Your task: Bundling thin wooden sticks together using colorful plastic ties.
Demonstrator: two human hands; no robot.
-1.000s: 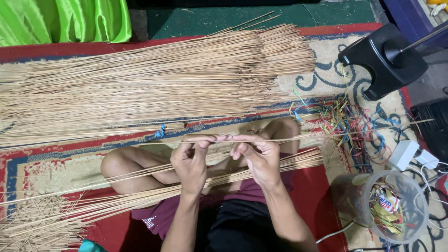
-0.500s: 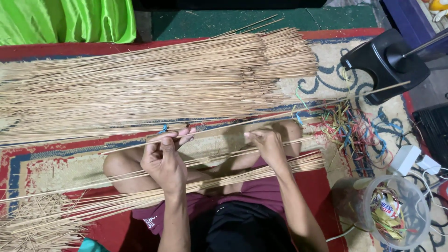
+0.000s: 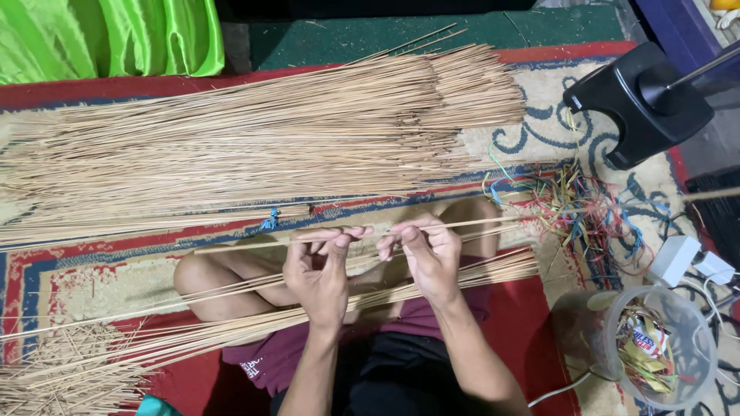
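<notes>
I sit cross-legged on a patterned rug. My left hand (image 3: 320,270) and my right hand (image 3: 424,250) are close together above my lap, and both pinch one thin tan stick (image 3: 247,245) that lies nearly level and reaches out left and right. A smaller bundle of the same sticks (image 3: 193,339) rests across my knees, running from lower left to the right. A big pile of long sticks (image 3: 254,146) lies spread on the rug beyond my hands.
A tangle of coloured strings (image 3: 586,208) lies on the rug at right. A black stool (image 3: 640,104) stands at upper right, a clear plastic tub (image 3: 655,347) with wrappers at lower right, a white adapter (image 3: 674,258) beside it. Green cloth (image 3: 108,38) fills the upper left.
My hands, spread apart half a second ago with the left one further left, have come back together at the middle of the stick.
</notes>
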